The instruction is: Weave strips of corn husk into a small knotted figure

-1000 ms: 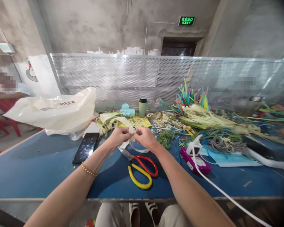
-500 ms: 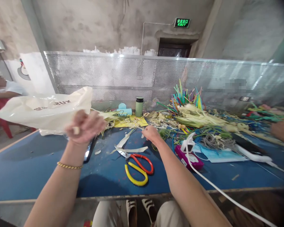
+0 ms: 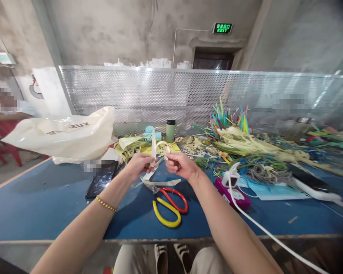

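My left hand [image 3: 140, 165] pinches a pale, flat strip of what looks like corn husk [image 3: 153, 141], whose end stands up above the fingers. Close by on the right, the closed fingers of my right hand [image 3: 180, 164] grip a thin pale strip that arches over toward the left hand; whether both are one piece I cannot tell. Below the hands, scissors [image 3: 155, 189] with one red and one yellow handle lie on the blue table [image 3: 125, 217]. Cut pale strips [image 3: 170, 183] rest across their blades.
Left are a dark tablet [image 3: 101, 180] and a cream plastic bag [image 3: 60, 140]. Behind stand a green bottle [image 3: 170, 131] and a husk pile [image 3: 240, 140]. Right are a purple box [image 3: 231, 194], a white cable [image 3: 263, 226], cords [image 3: 254, 171] and a blue mask [image 3: 277, 190]. A mesh partition [image 3: 131, 91] borders the table.
My left hand has come down and right from beside the bag to meet my right hand, uncovering the tablet. The pale strips now stand raised between both hands. The hand at far right has drawn back.
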{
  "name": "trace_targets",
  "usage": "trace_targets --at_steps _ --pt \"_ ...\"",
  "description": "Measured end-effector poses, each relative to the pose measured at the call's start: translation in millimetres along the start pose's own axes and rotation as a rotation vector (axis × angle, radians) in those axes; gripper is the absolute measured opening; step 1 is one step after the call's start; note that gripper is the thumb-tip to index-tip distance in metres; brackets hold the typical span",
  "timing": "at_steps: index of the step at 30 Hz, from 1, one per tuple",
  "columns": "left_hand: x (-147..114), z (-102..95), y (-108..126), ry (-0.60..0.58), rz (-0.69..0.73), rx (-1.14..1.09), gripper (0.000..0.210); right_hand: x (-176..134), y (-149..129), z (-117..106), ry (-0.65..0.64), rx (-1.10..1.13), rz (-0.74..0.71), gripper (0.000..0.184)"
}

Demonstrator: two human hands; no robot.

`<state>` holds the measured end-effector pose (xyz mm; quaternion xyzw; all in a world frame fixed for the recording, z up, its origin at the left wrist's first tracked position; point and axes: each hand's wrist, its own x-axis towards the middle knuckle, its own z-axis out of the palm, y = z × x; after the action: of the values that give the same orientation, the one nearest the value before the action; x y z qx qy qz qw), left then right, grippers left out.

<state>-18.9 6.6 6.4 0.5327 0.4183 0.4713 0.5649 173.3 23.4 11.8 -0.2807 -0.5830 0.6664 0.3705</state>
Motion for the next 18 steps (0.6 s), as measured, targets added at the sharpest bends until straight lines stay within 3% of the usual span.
trace_targets --at_steps 5,7,11,15,18 --pt "4.9 0.9 -13.9 0.087 -0.003 0.045 0.019 -6.4 -7.3 13.0 0.156 0.054 -0.316 0.03" --pt "5.8 0.1 -15.0 0.088 0.002 0.082 0.017 -4.9 -6.1 14.8 0.151 0.019 -0.256 0.031" --pt "3.4 4.5 -14.4 0.026 0.1 0.189 0.016 7.2 10.7 17.9 0.142 -0.173 0.057 0.033" --pt "-1.3 8.3 -10.6 -0.059 0.141 0.221 0.012 16.4 24.6 22.4 0.283 -0.351 -0.014 0.034" --pt "-3.8 8.3 -7.5 -0.093 0.102 0.199 0.01 17.4 26.1 24.4 0.309 -0.441 -0.054 0.039"
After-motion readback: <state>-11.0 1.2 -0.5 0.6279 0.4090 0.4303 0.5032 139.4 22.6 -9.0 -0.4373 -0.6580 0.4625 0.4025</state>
